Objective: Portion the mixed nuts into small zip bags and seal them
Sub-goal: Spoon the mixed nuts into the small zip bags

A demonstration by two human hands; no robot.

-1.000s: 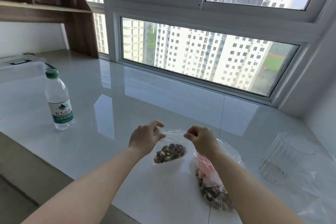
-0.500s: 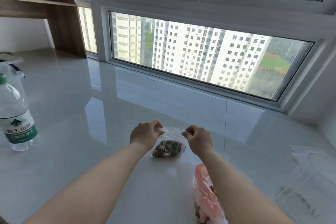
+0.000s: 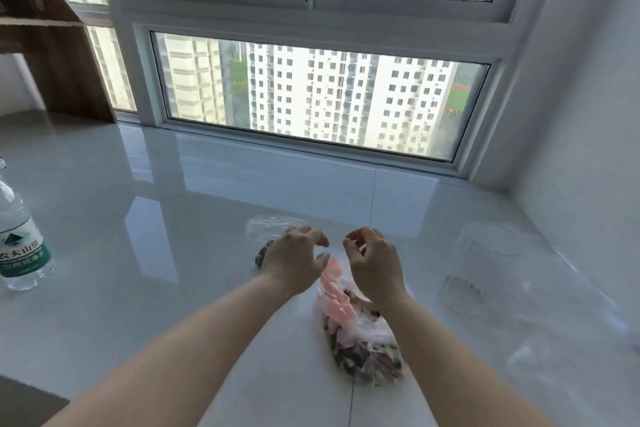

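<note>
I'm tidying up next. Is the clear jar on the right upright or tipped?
Tipped. The jar lies on its side on the counter, its round base facing the camera.

High-rise flat, window [image 3: 322, 97], wooden shelf [image 3: 52, 55]

A glossy white tiled surface [image 3: 207, 204] carries four things. A water bottle [image 3: 19, 246] stands at nine o'clock. A small zip bag [image 3: 266, 229] lies near centre, a large nut bag [image 3: 360, 340] at five o'clock, a clear container [image 3: 481, 274] at three o'clock.
</note>
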